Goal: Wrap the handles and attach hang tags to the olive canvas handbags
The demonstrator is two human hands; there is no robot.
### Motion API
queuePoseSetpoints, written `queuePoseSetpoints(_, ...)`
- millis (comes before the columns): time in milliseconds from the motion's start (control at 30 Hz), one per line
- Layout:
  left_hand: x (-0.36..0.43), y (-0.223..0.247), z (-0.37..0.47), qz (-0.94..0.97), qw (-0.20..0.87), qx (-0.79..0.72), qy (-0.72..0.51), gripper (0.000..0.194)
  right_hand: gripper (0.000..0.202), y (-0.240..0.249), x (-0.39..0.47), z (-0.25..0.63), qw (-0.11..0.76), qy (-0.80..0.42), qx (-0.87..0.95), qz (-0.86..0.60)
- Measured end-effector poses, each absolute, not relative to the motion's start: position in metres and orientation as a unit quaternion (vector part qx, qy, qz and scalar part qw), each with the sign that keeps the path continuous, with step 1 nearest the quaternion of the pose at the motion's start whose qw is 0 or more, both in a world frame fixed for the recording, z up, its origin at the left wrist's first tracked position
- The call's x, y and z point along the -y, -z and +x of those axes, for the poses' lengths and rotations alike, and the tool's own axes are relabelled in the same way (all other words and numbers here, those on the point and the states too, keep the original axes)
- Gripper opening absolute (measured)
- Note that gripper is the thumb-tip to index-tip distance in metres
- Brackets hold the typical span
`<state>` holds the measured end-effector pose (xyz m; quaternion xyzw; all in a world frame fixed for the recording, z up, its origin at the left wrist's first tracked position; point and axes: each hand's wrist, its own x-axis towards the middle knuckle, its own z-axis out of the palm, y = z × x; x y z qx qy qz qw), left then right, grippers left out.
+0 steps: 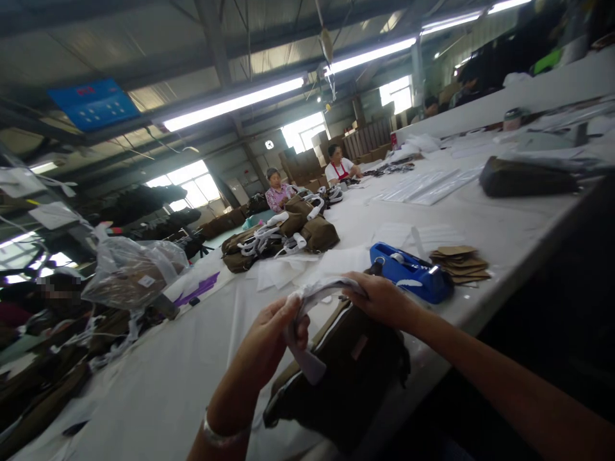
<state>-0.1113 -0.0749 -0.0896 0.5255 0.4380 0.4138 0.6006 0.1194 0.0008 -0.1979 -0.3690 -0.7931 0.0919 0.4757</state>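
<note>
A dark olive bag (346,378) lies at the table's near edge, below both hands. Its handle, wrapped in pale grey-white material (310,362), arches up above the bag. My left hand (271,333) is closed around the left side of the wrapped handle, fingers curled. At the handle's right end, my right hand (379,298) grips it with fingers pressed together, close above the bag's top. Just beyond the right hand stands a blue tape dispenser (413,272), with a stack of brown paper pieces (460,264) to its right.
A pile of brown bags (307,234) with wrapped straps lies further up the white table (192,378). Two people sit at the far end. A clear plastic bag (139,269) is at the left, purple strips (196,289) beside it. A dark pouch (528,178) sits right.
</note>
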Motion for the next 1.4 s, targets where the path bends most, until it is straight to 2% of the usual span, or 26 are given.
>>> queuePoseSetpoints(67,0.076,0.091,-0.117,0.531,0.601,-0.451,-0.392,0.044,0.023,0.201,-0.002,0.119,0.475,-0.077,0.787,-0.387)
queuePoseSetpoints(200,0.077,0.081,-0.113,0.524,0.651,-0.451,-0.314,0.067,0.02,0.204,0.005,0.105,0.478,-0.055,0.796,-0.367)
queuePoseSetpoints(300,0.078,0.066,-0.1,0.513,0.673,-0.448,-0.29,0.054,0.021,0.201,0.013,0.095,0.483,-0.052,0.801,-0.348)
queuePoseSetpoints(367,0.08,0.059,-0.095,0.495,0.661,-0.465,-0.319,0.041,0.031,0.2,0.018,0.098,0.502,-0.081,0.801,-0.316)
queuePoseSetpoints(433,0.081,0.054,-0.098,0.478,0.622,-0.495,-0.373,0.039,0.047,0.203,0.023,0.113,0.546,-0.122,0.784,-0.268)
queuePoseSetpoints(500,0.083,0.051,-0.108,0.472,0.56,-0.528,-0.43,0.042,0.044,0.211,0.022,0.138,0.609,-0.152,0.724,-0.287)
queuePoseSetpoints(567,0.085,0.05,-0.118,0.478,0.49,-0.549,-0.479,0.046,0.036,0.223,0.011,0.164,0.629,-0.155,0.639,-0.413)
queuePoseSetpoints(600,0.085,0.051,-0.122,0.484,0.459,-0.555,-0.497,0.05,0.037,0.23,0.001,0.176,0.599,-0.144,0.61,-0.499)
queuePoseSetpoints(633,0.085,0.052,-0.123,0.491,0.431,-0.56,-0.51,0.054,0.039,0.237,-0.011,0.186,0.527,-0.137,0.624,-0.56)
queuePoseSetpoints(733,0.081,0.059,-0.117,0.494,0.377,-0.583,-0.523,0.063,0.023,0.258,-0.056,0.197,0.403,-0.15,0.683,-0.591)
queuePoseSetpoints(867,0.067,0.074,-0.104,0.477,0.342,-0.618,-0.522,0.058,0.016,0.284,-0.108,0.176,0.258,-0.162,0.731,-0.61)
queuePoseSetpoints(933,0.062,0.081,-0.102,0.481,0.335,-0.611,-0.532,0.057,0.022,0.293,-0.126,0.161,0.205,-0.161,0.735,-0.626)
queuePoseSetpoints(1033,0.06,0.086,-0.104,0.488,0.331,-0.603,-0.537,0.057,0.023,0.298,-0.139,0.146,0.178,-0.159,0.735,-0.635)
queuePoseSetpoints(1133,0.06,0.089,-0.107,0.509,0.351,-0.589,-0.52,0.059,0.017,0.293,-0.137,0.146,0.207,-0.164,0.725,-0.635)
queuePoseSetpoints(1233,0.056,0.091,-0.109,0.504,0.375,-0.563,-0.536,0.057,0.014,0.281,-0.121,0.159,0.28,-0.183,0.701,-0.63)
queuePoseSetpoints(1400,0.043,0.091,-0.102,0.493,0.36,-0.506,-0.61,0.044,0.028,0.26,-0.079,0.179,0.429,-0.303,0.621,-0.582)
